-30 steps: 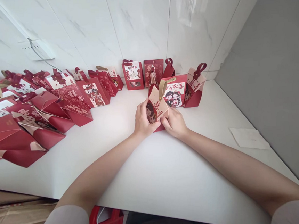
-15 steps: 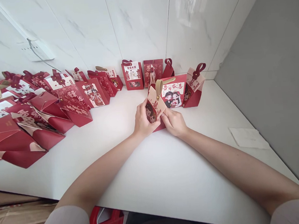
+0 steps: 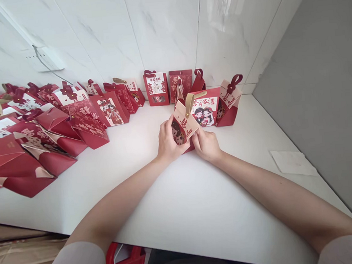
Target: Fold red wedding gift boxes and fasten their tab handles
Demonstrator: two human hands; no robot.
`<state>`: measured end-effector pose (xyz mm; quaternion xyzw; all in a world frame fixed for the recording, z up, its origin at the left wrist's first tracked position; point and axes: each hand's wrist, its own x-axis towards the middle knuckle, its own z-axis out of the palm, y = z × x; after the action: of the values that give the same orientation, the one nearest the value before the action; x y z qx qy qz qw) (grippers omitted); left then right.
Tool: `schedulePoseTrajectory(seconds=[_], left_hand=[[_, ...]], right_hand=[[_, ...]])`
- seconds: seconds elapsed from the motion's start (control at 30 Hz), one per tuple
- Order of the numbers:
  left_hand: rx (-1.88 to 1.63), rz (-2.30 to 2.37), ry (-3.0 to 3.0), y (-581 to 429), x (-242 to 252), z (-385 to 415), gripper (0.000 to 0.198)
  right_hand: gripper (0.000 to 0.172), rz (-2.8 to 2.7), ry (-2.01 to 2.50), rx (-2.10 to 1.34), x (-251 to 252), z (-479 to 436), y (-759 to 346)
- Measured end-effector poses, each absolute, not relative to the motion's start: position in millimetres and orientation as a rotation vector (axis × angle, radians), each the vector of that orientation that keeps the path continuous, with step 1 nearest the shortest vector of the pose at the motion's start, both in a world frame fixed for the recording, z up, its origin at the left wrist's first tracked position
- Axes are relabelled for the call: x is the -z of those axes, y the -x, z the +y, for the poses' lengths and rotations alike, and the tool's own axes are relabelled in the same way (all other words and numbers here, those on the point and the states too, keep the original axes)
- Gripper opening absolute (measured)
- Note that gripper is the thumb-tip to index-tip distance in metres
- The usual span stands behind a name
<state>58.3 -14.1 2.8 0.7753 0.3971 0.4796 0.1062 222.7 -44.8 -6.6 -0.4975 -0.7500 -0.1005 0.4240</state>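
Between my two hands is a small red and cream gift box with a gold strap handle at its top. My left hand is closed around its left side, the thumb across the lower front. On the other side, my right hand grips the box's right edge with thumb and bent fingers; those fingertips are partly hidden. Just behind it stands a red box with a cartoon couple. To the right of that is a cream-topped box with a dark red loop.
Many red gift boxes crowd the left of the white table. A few more, such as a box with a white label, stand along the tiled wall. A white paper sheet lies at the right, and a red stool is below the front edge.
The held gift box has tilted slightly, its cream flap and gold strap shifting a little to the right. My right hand's thumb has moved along its edge; my left hand stays nearly still.
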Motion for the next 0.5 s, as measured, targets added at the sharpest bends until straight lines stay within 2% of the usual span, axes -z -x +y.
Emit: schedulePoseTrajectory(seconds=[0.2,0.33,0.5], left_hand=[[-1.413,1.148,-2.247,-56,0,-12,0.093],[-1.375,1.026,-2.138,-51,6,-1,0.078],[-1.258,0.708,-1.736,-41,13,18,0.064]], right_hand=[[0.043,-1.881,1.320,0.232,4,-45,-220],[0.049,-1.920,1.287,-0.018,1,-46,-224],[0.089,-1.976,1.037,-0.451,7,-38,-226]])
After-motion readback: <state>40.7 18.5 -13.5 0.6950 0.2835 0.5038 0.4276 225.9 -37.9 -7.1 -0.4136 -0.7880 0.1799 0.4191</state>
